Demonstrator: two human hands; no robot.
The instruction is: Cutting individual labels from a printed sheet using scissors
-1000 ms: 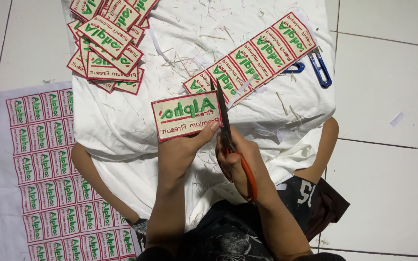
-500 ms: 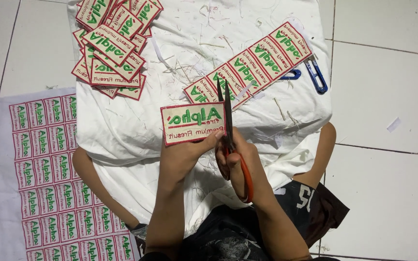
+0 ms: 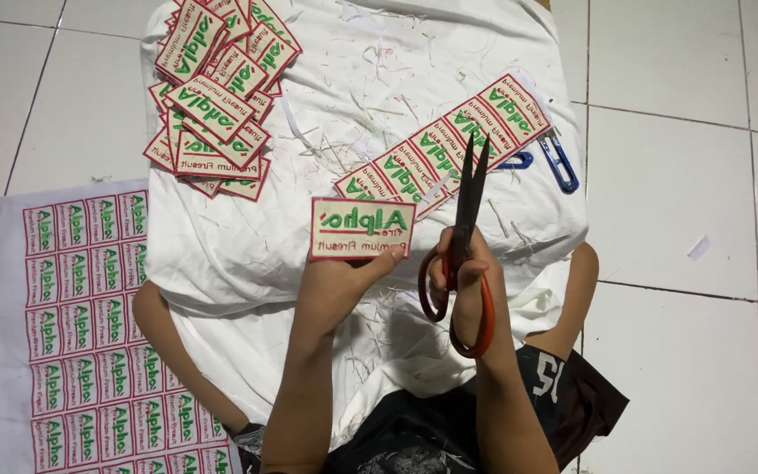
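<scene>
Fingers [image 3: 370, 262] pinch a patch [image 3: 362, 228], right hand [image 3: 467, 281] grips scissors [image 3: 467, 219], over white cloth [image 3: 221, 254] on tiled floor [image 3: 686, 175].

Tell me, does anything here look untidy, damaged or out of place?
Nothing looks damaged. Thread and fabric trimmings lie scattered over the white cloth. The pile of cut patches is loose, lying at all angles. The left hand holds one patch; the right hand holds scissors, blades slightly open.
</scene>
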